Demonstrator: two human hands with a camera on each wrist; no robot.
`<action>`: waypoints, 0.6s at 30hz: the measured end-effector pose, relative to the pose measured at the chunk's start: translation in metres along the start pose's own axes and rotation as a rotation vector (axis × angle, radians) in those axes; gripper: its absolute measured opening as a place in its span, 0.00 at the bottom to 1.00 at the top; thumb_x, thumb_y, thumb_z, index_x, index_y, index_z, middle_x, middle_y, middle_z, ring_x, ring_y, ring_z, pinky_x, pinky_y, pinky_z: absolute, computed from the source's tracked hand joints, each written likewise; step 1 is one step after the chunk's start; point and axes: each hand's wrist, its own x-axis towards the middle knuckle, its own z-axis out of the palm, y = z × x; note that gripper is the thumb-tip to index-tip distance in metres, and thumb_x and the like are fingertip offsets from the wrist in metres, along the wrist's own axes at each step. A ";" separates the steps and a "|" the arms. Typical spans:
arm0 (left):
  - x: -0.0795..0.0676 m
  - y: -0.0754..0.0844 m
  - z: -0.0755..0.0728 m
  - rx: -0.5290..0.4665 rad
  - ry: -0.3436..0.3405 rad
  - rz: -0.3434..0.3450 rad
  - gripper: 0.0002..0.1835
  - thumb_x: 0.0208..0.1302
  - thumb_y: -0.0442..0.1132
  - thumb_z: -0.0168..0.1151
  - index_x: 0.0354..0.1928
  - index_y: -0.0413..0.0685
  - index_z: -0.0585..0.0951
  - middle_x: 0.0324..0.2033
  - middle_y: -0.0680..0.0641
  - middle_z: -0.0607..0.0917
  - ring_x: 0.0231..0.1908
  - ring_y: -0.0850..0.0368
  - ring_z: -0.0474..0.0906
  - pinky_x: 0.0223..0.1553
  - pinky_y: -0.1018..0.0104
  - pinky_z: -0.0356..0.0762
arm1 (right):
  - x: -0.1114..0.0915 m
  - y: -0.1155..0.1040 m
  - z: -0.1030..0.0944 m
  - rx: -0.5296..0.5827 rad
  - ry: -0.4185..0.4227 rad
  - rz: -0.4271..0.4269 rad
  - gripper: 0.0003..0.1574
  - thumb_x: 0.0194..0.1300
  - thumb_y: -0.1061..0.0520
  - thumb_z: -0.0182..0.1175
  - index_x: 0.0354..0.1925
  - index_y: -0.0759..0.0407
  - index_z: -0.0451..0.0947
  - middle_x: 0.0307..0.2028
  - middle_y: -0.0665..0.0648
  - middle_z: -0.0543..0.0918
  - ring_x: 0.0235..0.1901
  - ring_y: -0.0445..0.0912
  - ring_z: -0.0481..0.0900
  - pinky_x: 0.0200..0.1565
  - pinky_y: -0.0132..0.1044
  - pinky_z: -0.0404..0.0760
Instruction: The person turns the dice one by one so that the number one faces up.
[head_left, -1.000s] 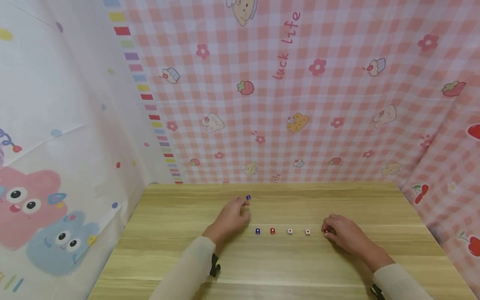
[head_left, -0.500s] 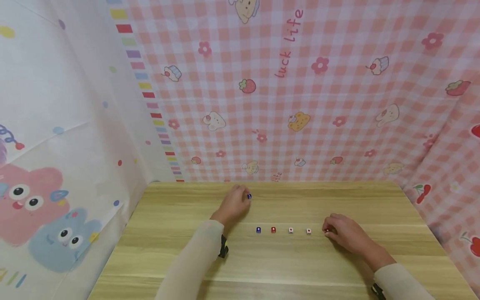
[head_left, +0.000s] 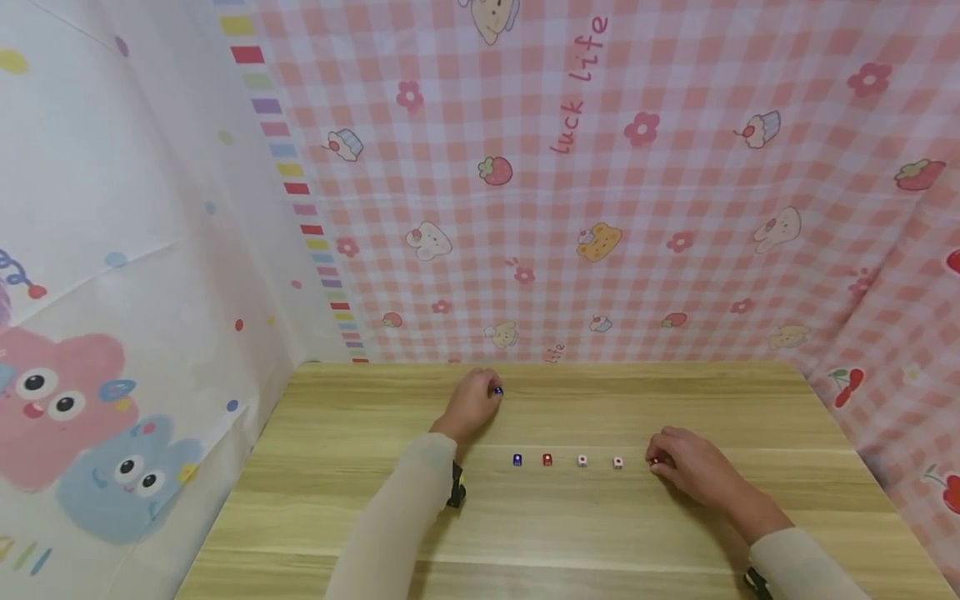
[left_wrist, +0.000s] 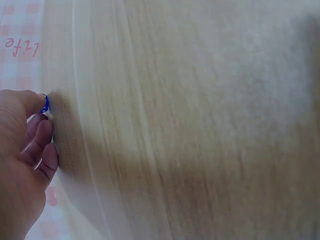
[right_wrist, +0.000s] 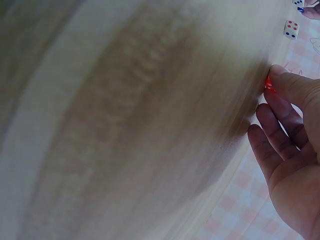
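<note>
Near the table's back edge my left hand [head_left: 474, 403] pinches a blue die [head_left: 498, 390]. In the left wrist view that blue die [left_wrist: 45, 104] shows at the thumb tip, partly covered. My right hand [head_left: 693, 465] pinches a red die [head_left: 653, 461] at the right end of a row; the right wrist view shows this red die [right_wrist: 269, 84] between thumb and fingers, mostly hidden. The row continues leftward with a white die [head_left: 618, 462], another white die [head_left: 582, 461], a red die [head_left: 547, 460] and a blue die [head_left: 517, 460], spaced apart.
The wooden table [head_left: 585, 533] carries the dice. Behind it hangs a pink checked cloth [head_left: 540, 208], and a white patterned cloth [head_left: 172, 333] hangs at the left. Each wrist wears a dark strap.
My left hand has moved forward and its fingers have come round the far blue die, which has hardly shifted. The right hand and the row stay in place.
</note>
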 end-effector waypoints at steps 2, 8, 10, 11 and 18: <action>0.001 0.001 -0.001 0.000 0.002 0.000 0.07 0.63 0.34 0.61 0.43 0.46 0.81 0.40 0.49 0.81 0.43 0.55 0.77 0.48 0.62 0.78 | 0.001 0.000 -0.001 0.002 0.004 -0.003 0.12 0.53 0.58 0.72 0.30 0.44 0.78 0.28 0.40 0.74 0.30 0.32 0.71 0.33 0.33 0.75; 0.002 0.001 -0.002 -0.021 0.008 0.019 0.07 0.63 0.33 0.61 0.43 0.46 0.81 0.39 0.49 0.81 0.42 0.56 0.77 0.47 0.62 0.79 | 0.001 0.003 0.000 -0.004 0.026 -0.018 0.13 0.51 0.58 0.73 0.30 0.44 0.78 0.28 0.39 0.73 0.30 0.32 0.70 0.33 0.33 0.75; 0.002 0.000 -0.001 -0.030 0.009 0.027 0.07 0.62 0.32 0.61 0.42 0.46 0.81 0.39 0.49 0.82 0.41 0.56 0.77 0.46 0.62 0.79 | 0.000 0.003 0.001 -0.007 0.033 -0.021 0.13 0.51 0.58 0.73 0.29 0.44 0.78 0.27 0.39 0.73 0.30 0.32 0.70 0.33 0.32 0.75; 0.002 -0.001 -0.001 -0.035 0.007 0.030 0.07 0.62 0.32 0.61 0.42 0.46 0.81 0.39 0.49 0.82 0.41 0.56 0.77 0.46 0.62 0.79 | 0.000 0.004 0.002 -0.007 0.036 -0.022 0.13 0.50 0.58 0.73 0.29 0.44 0.78 0.27 0.39 0.73 0.30 0.32 0.70 0.34 0.32 0.75; 0.000 -0.001 0.000 -0.039 -0.014 0.028 0.06 0.62 0.31 0.61 0.40 0.47 0.81 0.38 0.50 0.81 0.40 0.57 0.76 0.44 0.64 0.78 | -0.001 0.003 0.002 -0.006 0.032 -0.020 0.13 0.50 0.57 0.73 0.29 0.44 0.78 0.27 0.38 0.73 0.30 0.32 0.71 0.34 0.32 0.75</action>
